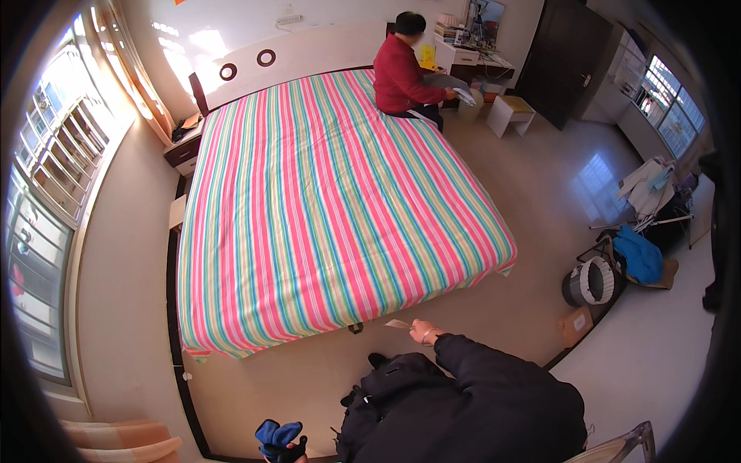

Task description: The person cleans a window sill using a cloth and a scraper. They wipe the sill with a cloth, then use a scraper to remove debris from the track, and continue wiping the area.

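My right hand [424,332], with a bracelet at the wrist, reaches out just past the foot of the bed and grips a small flat piece that looks like paper or card [397,324]. At the bottom left, my left hand [298,457] is partly cut off by the picture's edge and holds a blue and black cloth item [278,435], perhaps gloves. In front of me a striped bedspread [336,202] in pink, green, blue and cream covers the large bed.
A person in a red top [399,75] sits on the bed's far right edge, holding papers. A white stool [511,116] stands near the dark door [564,63]. Along the right wall are a lined waste bin [590,283], a cardboard box [575,326] and a chair with blue clothing [637,254].
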Motion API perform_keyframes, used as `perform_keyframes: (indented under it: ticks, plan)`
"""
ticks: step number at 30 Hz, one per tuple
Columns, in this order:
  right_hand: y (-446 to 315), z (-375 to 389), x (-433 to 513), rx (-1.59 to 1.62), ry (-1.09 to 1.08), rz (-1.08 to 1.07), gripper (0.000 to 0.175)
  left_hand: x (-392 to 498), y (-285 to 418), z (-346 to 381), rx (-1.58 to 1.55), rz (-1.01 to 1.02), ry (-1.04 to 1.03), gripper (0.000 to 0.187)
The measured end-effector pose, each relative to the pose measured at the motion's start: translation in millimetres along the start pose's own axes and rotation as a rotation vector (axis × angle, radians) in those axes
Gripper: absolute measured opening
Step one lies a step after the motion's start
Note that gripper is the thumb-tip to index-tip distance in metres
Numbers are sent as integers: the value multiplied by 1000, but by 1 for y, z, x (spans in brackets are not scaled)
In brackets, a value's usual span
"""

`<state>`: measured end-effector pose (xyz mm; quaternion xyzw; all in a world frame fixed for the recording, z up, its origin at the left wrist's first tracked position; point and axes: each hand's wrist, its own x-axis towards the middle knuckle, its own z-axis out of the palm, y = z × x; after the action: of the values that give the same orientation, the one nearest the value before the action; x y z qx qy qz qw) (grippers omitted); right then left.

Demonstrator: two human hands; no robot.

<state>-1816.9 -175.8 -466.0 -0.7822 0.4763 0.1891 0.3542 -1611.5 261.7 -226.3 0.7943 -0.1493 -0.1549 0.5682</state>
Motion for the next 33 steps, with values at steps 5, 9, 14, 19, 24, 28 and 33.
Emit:
perform_keyframes:
  ticks: [5,9,14,19,24,28,33]
  plan:
    - [-3,-11,9,-32,-43,-3,42,-4,1,8,-70,-102,76,44]
    - [-13,-16,18,-38,-61,-17,42,-4,1,10,-122,-156,126,40]
    - [-31,-18,30,-74,-66,-75,43,-2,-6,7,-217,-197,197,37]
    - [-54,-11,37,-111,-80,-79,42,5,-20,-6,-368,-267,303,37]
    - [-84,10,40,-147,-62,-110,44,10,-52,-34,-597,-320,412,38]
    - [-126,39,46,-230,-82,-137,48,13,-98,-78,-974,-293,539,41]
    - [-210,92,60,-295,-69,-258,44,23,-148,-154,-1394,-299,695,36]
